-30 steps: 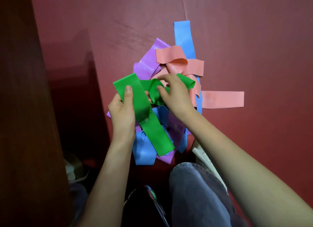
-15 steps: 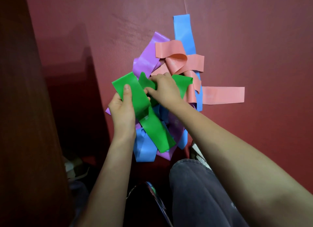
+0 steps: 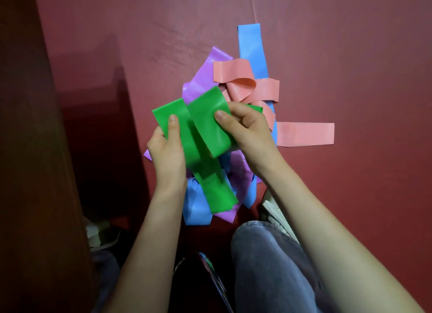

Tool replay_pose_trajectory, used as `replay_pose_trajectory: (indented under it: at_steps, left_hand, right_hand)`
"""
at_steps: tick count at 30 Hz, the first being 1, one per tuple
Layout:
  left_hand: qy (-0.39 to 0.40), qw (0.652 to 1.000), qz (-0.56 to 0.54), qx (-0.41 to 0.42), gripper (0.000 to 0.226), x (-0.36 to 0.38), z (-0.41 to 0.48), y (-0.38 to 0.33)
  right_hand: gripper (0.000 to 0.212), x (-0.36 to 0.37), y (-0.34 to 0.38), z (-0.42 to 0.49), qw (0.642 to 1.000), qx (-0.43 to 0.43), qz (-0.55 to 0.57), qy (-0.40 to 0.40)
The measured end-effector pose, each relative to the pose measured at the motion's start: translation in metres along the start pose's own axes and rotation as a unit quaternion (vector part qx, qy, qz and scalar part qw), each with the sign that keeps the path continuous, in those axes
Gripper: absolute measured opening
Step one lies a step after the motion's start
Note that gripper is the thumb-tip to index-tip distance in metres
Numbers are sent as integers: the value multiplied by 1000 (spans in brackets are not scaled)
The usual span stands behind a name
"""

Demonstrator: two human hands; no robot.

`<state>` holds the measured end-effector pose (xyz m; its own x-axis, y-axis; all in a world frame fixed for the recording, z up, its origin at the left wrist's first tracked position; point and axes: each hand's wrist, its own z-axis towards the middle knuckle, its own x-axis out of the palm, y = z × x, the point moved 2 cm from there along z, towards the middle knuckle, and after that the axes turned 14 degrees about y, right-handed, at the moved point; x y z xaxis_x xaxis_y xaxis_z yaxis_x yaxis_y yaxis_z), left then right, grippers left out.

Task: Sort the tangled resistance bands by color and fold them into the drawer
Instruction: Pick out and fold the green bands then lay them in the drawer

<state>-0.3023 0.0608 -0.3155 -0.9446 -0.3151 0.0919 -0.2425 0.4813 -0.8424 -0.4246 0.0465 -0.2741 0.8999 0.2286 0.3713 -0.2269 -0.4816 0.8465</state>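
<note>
Both hands, left [image 3: 167,146] and right [image 3: 249,131], pinch green band [image 3: 205,125]; pile [image 3: 245,83] beneath partly hidden.

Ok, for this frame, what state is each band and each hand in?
Green flat resistance band: lifted, folded over, held by both hands.
Left hand: gripping green band, thumb on top.
Right hand: pinching the folded part.
Pink band: on the red mat, partly twisted.
Blue band: in pile, under pink.
Purple band: in pile, partly covered.
</note>
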Motion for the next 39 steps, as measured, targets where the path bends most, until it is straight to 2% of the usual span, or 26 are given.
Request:
replay_pose_trajectory:
  at_steps: [2,5,7,12,17,25,32,36,39]
  left_hand:
    - [10,1000,0,-1,25,1,0,-1]
    - [11,1000,-19,-10,27,4,-1,-4]
    - [8,999,-33,-12,25,7,-1,-7]
    - [10,999,-41,-16,30,11,-1,-12]
    - [17,998,-3,-61,46,11,-6,-12]
    - [17,998,-2,-63,44,14,-4,-14]
    - [33,997,13,-72,45,19,-7,-17]
    - [92,995,31,-33,26,17,-5,-12]
    - [96,994,53,-6,28,15,-7,-12]
  right_hand:
    - [18,6,5,1,998,7,42,38]
    - [24,15,5,9,996,44,40,69]
    - [23,21,0,17,998,52,23,41]
    - [23,23,-18,25,993,56,-39,-96]
    - [25,21,-26,22,984,62,-108,-127]
    - [26,17,-23,19,995,39,-32,-84]
    - [29,14,-27,23,991,49,-86,-93]
    - [28,13,-31,22,986,55,-116,-105]
    - [25,12,-28,19,989,61,-98,-91]
